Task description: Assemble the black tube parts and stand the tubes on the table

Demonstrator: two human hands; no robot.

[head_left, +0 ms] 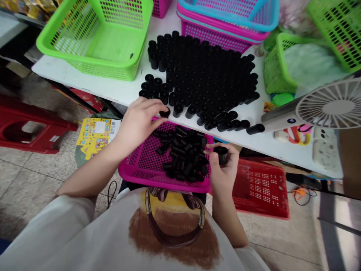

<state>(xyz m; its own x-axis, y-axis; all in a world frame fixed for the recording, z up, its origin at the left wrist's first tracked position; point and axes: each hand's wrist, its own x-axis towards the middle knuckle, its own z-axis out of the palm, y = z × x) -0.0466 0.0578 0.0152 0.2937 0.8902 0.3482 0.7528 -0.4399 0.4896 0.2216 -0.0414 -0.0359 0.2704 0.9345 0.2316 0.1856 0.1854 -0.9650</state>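
Left hand [138, 122] pinches a black plastic cylinder [165, 112] at the white tabletop's [113, 90] front edge; right hand [222, 167] grips another black cylinder [220, 155]. Dense upright rows of black cylinders [208, 75] stand on the tabletop; a loose heap [183, 154] remains in the magenta mesh tray [124, 175].

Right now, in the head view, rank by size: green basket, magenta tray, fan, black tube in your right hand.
Green basket and magenta tray: too alike to rank, the tray being nearer. Then fan. Smallest: black tube.

White table [270, 146] with upright black plastic canisters [203, 79], a green mesh basket [93, 41], and stacked pink and blue baskets [222, 19]
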